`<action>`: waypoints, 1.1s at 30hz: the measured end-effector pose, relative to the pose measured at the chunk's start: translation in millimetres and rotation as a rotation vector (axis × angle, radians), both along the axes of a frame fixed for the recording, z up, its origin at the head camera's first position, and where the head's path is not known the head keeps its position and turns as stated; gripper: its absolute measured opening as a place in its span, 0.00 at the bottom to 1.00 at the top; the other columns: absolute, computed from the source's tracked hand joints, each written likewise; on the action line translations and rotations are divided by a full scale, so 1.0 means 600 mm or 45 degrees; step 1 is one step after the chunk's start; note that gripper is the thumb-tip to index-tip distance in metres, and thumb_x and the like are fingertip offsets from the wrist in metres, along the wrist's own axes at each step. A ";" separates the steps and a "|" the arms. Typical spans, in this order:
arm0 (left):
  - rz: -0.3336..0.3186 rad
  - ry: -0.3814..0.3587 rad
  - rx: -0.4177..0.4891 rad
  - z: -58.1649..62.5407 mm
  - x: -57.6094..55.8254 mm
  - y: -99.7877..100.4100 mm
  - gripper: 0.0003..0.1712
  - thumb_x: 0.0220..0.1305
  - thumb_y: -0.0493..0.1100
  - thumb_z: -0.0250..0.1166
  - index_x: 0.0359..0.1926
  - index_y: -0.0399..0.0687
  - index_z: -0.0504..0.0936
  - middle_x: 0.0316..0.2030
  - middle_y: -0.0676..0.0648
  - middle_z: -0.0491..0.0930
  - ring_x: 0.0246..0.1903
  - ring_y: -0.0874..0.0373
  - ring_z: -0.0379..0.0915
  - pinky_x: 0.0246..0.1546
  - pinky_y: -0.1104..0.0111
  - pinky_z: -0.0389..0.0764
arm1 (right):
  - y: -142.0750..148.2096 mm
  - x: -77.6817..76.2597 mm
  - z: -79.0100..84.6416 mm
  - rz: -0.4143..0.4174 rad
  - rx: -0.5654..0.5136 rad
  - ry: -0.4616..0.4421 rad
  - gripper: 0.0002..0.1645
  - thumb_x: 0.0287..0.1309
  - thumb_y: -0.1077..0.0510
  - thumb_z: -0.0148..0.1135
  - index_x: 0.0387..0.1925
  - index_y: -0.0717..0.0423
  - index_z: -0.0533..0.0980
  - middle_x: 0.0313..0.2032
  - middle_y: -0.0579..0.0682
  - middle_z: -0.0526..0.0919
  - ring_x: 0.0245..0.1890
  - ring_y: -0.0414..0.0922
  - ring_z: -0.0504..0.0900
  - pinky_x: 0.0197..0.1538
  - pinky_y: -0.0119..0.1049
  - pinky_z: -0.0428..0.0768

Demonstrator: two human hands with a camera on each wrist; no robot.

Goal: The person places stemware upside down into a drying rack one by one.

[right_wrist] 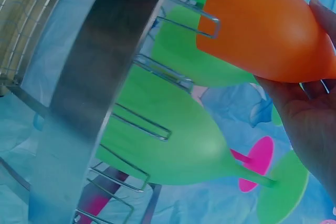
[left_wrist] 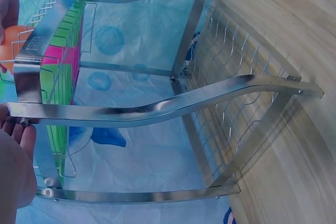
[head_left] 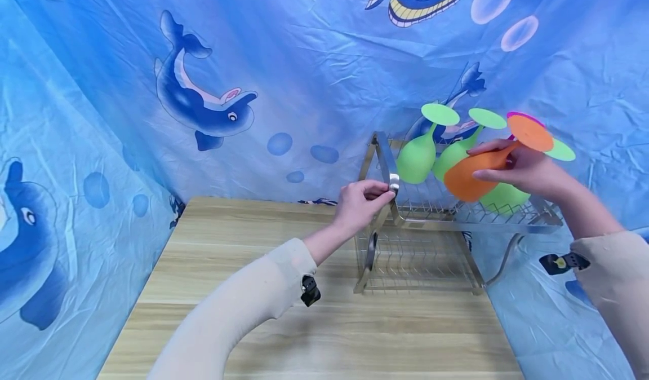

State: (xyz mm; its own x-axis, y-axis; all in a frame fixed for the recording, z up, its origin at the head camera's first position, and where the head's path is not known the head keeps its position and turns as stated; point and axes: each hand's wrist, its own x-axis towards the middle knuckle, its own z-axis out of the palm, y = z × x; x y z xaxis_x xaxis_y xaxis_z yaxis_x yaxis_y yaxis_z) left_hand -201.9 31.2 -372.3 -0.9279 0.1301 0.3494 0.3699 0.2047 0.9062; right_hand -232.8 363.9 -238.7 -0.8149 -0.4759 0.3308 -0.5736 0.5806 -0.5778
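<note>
My right hand (head_left: 538,171) grips an orange plastic wine glass (head_left: 469,180), thumb on one side of the bowl and fingers on the other. The glass is tilted, its bowl down over the upper tier of a metal dish rack (head_left: 481,227) and its round foot up. In the right wrist view the orange rim overlaps the rack's wire prongs (right_wrist: 205,27). Several green wine glasses (head_left: 416,160) stand bowl-down around it, and a pink glass foot (right_wrist: 257,163) shows behind them. With thumb and fingers, my left hand (head_left: 357,204) pinches the rack's left front frame corner.
A lower wire tier (head_left: 421,261) of the rack stands on the wood-grain table (head_left: 228,244). Blue cloth (head_left: 304,87) printed with dolphins hangs behind and at both sides. A bent metal tube (head_left: 509,259) juts from the rack's right side.
</note>
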 end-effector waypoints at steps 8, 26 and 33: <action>-0.002 0.024 -0.028 -0.002 -0.001 -0.002 0.11 0.69 0.46 0.76 0.47 0.47 0.92 0.40 0.51 0.92 0.35 0.66 0.86 0.38 0.75 0.86 | -0.003 -0.005 -0.018 0.020 0.023 -0.071 0.21 0.56 0.73 0.78 0.52 0.65 0.87 0.45 0.52 0.90 0.44 0.40 0.87 0.44 0.24 0.87; -0.020 0.053 -0.043 -0.007 -0.007 -0.004 0.10 0.69 0.46 0.76 0.47 0.46 0.92 0.40 0.50 0.92 0.34 0.67 0.85 0.38 0.76 0.86 | 0.007 -0.022 -0.048 -0.115 0.056 -0.119 0.21 0.61 0.67 0.77 0.56 0.63 0.85 0.50 0.53 0.88 0.46 0.34 0.86 0.46 0.22 0.85; -0.018 0.049 -0.044 -0.004 -0.005 -0.004 0.11 0.69 0.46 0.76 0.47 0.46 0.92 0.40 0.50 0.92 0.34 0.66 0.85 0.38 0.75 0.86 | 0.017 0.008 -0.047 -0.294 0.087 -0.135 0.32 0.66 0.57 0.76 0.67 0.60 0.75 0.60 0.63 0.81 0.52 0.28 0.80 0.49 0.12 0.77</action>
State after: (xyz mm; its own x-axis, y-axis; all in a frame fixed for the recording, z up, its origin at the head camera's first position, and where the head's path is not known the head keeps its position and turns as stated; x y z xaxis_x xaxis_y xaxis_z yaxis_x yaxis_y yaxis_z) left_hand -205.2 28.7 -374.5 -0.9117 0.1560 0.3802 0.4078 0.2303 0.8835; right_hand -228.2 373.9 -267.0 -0.9329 -0.2915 0.2113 -0.3597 0.7290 -0.5824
